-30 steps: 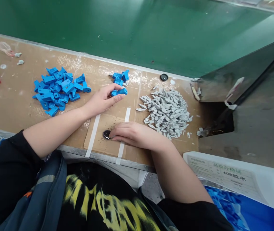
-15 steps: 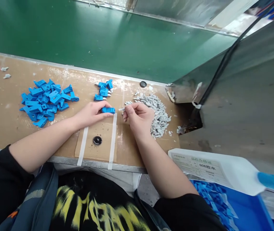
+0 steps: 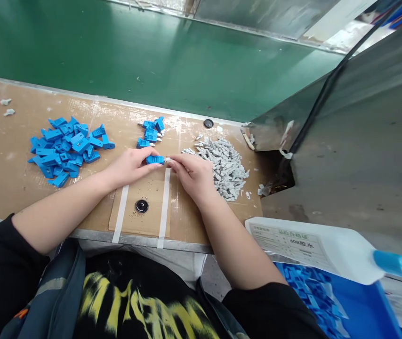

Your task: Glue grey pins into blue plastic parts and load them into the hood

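My left hand (image 3: 132, 165) is closed on a blue plastic part (image 3: 155, 160) with ridges on its side. Between the fingertips of my right hand (image 3: 194, 175) is a small light-grey plastic piece (image 3: 167, 160), its tip at the right end of the blue part. Whether the tip has entered the blue part, I cannot tell. Just beyond my left hand lies a small group of blue parts with pale tips (image 3: 150, 134). A heap of grey pieces (image 3: 227, 165) spreads beside my right hand, and a pile of loose blue parts (image 3: 67, 148) lies to the left.
A small black dish of dark liquid (image 3: 141, 206) rests on a taped cardboard sheet (image 3: 153, 223). Farther back is a round black cap (image 3: 208, 123). On the right stand a metal housing (image 3: 349, 141), a white labelled bottle (image 3: 342, 249) and a blue bin (image 3: 370, 306) of blue parts.
My right hand has moved left, carrying the grey piece from a short gap away up to the end of the blue part. My left hand keeps its hold.
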Demonstrator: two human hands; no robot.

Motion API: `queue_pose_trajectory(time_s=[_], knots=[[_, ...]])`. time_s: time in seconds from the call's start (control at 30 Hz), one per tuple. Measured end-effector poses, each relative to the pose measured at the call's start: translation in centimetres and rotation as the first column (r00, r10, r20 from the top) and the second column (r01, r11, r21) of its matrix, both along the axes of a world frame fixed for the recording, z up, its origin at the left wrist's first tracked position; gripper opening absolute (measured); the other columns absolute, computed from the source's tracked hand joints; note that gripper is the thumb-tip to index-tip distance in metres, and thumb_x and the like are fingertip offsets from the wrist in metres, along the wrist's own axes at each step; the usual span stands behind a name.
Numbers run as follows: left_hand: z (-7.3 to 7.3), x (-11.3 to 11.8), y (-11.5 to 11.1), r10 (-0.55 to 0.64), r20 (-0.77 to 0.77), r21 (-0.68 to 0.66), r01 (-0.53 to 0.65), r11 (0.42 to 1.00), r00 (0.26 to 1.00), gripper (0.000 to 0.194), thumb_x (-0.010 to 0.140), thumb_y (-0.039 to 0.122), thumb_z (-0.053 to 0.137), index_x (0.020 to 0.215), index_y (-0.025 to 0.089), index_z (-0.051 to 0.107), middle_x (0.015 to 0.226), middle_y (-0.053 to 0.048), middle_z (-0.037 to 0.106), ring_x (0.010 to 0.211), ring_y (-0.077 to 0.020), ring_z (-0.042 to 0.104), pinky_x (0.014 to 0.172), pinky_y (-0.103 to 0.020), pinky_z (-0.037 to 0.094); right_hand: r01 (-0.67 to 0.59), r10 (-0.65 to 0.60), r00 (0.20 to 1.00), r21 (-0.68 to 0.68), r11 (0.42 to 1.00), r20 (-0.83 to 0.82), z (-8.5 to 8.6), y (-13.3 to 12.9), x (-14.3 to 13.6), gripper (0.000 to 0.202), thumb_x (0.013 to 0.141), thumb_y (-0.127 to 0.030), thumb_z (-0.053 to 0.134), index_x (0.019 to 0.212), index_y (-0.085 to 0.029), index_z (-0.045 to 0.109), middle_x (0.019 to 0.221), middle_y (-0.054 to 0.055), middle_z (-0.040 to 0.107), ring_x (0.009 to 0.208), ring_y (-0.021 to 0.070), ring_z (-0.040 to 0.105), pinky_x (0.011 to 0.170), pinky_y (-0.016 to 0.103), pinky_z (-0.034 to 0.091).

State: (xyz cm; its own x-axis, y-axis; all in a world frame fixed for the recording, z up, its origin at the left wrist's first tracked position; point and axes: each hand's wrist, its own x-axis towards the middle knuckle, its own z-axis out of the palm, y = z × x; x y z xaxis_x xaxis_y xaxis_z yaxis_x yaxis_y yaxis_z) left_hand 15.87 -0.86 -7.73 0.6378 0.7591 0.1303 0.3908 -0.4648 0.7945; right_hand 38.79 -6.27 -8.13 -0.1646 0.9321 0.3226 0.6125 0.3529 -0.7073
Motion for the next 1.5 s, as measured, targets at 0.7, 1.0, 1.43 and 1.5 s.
queue_pose_trajectory(time_s=[0.7, 1.0, 1.43, 1.5], knots=[[-0.3, -0.5, 0.4, -0.07, -0.255, 0.178, 0.118, 0.977, 0.965, 0.037, 0.106, 0.05, 0.054, 0.119, 0.018, 0.068, 0.11, -0.009, 0.076, 0.097, -0.026, 0.071, 0.084, -0.035, 0.05, -0.191, 0.137, 0.86, 0.061, 0.98, 0.491, -1.4, 0.8, 0.3, 0.032, 0.108, -0.021, 0.042, 0.104, -0.017, 0.073, 0.088, 0.009, 0.072, 0.079, 0.0205, 0.061, 0.072, 0.032, 0.04], [2.5, 0.0, -1.2, 0.123, -0.501, 0.248, 0.006, 0.969, 0.857, 0.034, 0.104, 0.055, 0.057, 0.118, 0.027, 0.07, 0.103, -0.004, 0.078, 0.093, -0.0263, 0.073, 0.074, -0.033, 0.047, 0.008, -0.065, 0.867, 0.116, 0.993, 0.494, 2.1, 0.5, 3.0, 0.032, 0.11, -0.033, 0.047, 0.118, -0.019, 0.075, 0.108, 0.011, 0.08, 0.096, 0.0249, 0.071, 0.078, 0.034, 0.046], [4.3, -1.0, -1.2, 0.441, -0.558, 0.508, -0.13, 0.851, 0.703, 0.039, 0.107, 0.04, 0.056, 0.142, 0.025, 0.06, 0.129, -0.01, 0.068, 0.103, -0.0282, 0.07, 0.069, -0.036, 0.046, -0.12, 0.127, 0.863, -0.045, 0.992, 0.489, 1.8, 1.1, 4.1, 0.016, 0.1, -0.03, 0.064, 0.094, -0.019, 0.074, 0.103, 0.012, 0.071, 0.094, 0.0261, 0.067, 0.077, 0.037, 0.049], [6.4, -3.1, -0.9, 0.474, -0.597, 0.539, -0.113, 0.834, 0.647, 0.028, 0.106, 0.037, 0.057, 0.127, 0.023, 0.069, 0.126, -0.01, 0.068, 0.105, -0.0286, 0.068, 0.072, -0.037, 0.046, -0.139, 0.145, 0.945, -0.039, 0.989, 0.292, 1.7, 1.2, 3.5, 0.015, 0.099, -0.032, 0.065, 0.094, -0.02, 0.073, 0.097, 0.009, 0.073, 0.087, 0.0232, 0.067, 0.078, 0.038, 0.051]])
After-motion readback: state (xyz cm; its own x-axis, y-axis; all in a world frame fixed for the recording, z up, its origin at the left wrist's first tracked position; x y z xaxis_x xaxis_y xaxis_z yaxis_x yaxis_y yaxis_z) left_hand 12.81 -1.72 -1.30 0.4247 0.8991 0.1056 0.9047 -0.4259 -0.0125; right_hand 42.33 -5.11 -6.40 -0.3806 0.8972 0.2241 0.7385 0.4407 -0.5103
